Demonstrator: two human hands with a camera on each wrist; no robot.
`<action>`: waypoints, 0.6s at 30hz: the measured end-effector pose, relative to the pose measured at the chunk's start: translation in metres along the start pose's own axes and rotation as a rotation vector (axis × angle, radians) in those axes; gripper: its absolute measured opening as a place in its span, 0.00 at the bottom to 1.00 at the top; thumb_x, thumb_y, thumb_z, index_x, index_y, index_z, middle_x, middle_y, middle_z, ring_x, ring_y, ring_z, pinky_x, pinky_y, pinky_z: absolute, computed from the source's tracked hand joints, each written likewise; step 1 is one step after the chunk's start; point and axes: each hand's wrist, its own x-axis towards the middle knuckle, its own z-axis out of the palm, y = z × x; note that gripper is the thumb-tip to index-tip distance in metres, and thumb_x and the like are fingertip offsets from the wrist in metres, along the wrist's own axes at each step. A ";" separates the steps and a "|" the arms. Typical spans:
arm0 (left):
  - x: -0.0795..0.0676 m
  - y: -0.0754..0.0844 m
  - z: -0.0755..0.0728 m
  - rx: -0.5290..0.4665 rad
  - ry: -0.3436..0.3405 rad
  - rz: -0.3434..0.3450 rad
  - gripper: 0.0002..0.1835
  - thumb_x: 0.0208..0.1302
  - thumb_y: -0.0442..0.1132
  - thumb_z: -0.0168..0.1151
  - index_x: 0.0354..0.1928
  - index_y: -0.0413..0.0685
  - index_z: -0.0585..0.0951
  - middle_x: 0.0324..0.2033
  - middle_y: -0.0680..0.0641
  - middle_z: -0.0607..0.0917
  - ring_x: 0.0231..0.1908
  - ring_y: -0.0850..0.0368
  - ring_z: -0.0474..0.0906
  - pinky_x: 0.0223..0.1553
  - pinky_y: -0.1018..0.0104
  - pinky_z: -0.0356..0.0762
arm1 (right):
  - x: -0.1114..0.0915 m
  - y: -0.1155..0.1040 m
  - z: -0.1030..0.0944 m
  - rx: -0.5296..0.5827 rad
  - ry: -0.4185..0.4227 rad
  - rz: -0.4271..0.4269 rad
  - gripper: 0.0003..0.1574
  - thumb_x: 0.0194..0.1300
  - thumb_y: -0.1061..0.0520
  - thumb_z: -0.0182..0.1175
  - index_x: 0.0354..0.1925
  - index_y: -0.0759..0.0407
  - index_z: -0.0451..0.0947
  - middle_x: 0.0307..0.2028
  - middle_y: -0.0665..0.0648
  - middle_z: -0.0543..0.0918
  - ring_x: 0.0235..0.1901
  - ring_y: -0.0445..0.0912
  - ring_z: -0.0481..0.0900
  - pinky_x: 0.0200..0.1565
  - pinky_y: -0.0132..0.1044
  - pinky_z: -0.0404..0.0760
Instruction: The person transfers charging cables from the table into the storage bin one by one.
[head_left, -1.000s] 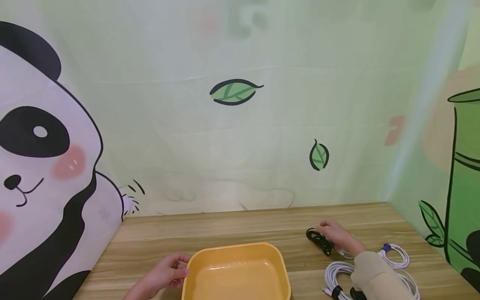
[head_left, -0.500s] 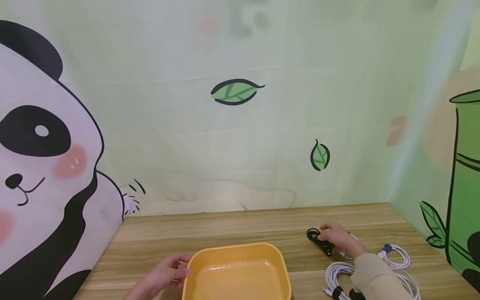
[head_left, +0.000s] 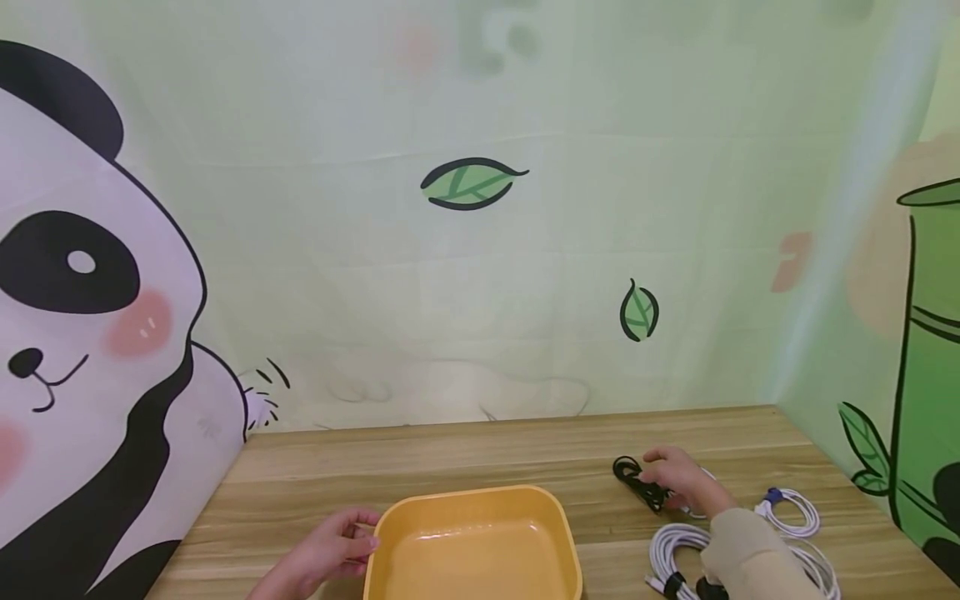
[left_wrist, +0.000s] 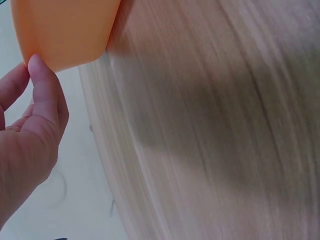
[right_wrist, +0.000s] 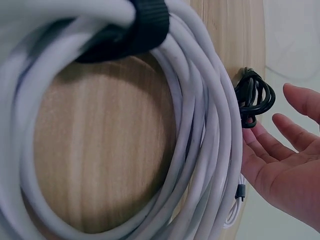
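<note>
A yellow plastic tray point(head_left: 472, 496) lies at the front middle of the wooden table. My left hand point(head_left: 326, 550) pinches its left rim between thumb and fingers; the left wrist view has the thumb point(left_wrist: 42, 80) against the tray's outer wall point(left_wrist: 70, 30). At the right, a bundled black cable point(head_left: 630, 473) rests on the tabletop. Over its right side reaches my right hand point(head_left: 678, 477), fingers loosely bent. From the right wrist, that hand point(right_wrist: 287, 160) appears with thumb and fingers spread, fingertips close beside the black cable point(right_wrist: 257, 97).
A large coil of white cable point(head_left: 663, 550) with a black strap lies in front of the right forearm. Farther right is a smaller white coil point(head_left: 806, 510) with a blue tie. Partly behind the right hand is another white cable point(head_left: 707, 473). A printed cloth backdrop point(head_left: 360, 292) stands behind the table.
My right hand has shifted slightly right and toward me, uncovering a little more of the black cable. The left hand and the tray stay in place.
</note>
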 end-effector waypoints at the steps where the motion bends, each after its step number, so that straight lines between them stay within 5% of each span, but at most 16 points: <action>1: 0.000 0.000 0.000 0.000 0.003 0.000 0.24 0.58 0.34 0.56 0.52 0.27 0.63 0.30 0.49 0.72 0.27 0.61 0.72 0.29 0.71 0.76 | 0.000 0.000 0.000 0.004 0.001 0.001 0.32 0.53 0.64 0.53 0.55 0.73 0.57 0.45 0.72 0.68 0.45 0.61 0.66 0.33 0.48 0.77; 18: 0.000 -0.002 0.001 -0.017 0.025 -0.014 0.24 0.57 0.35 0.57 0.52 0.29 0.64 0.29 0.50 0.72 0.28 0.61 0.73 0.30 0.69 0.76 | -0.002 -0.004 0.002 -0.023 -0.007 0.041 0.33 0.49 0.68 0.56 0.54 0.72 0.59 0.47 0.73 0.67 0.47 0.64 0.65 0.34 0.49 0.77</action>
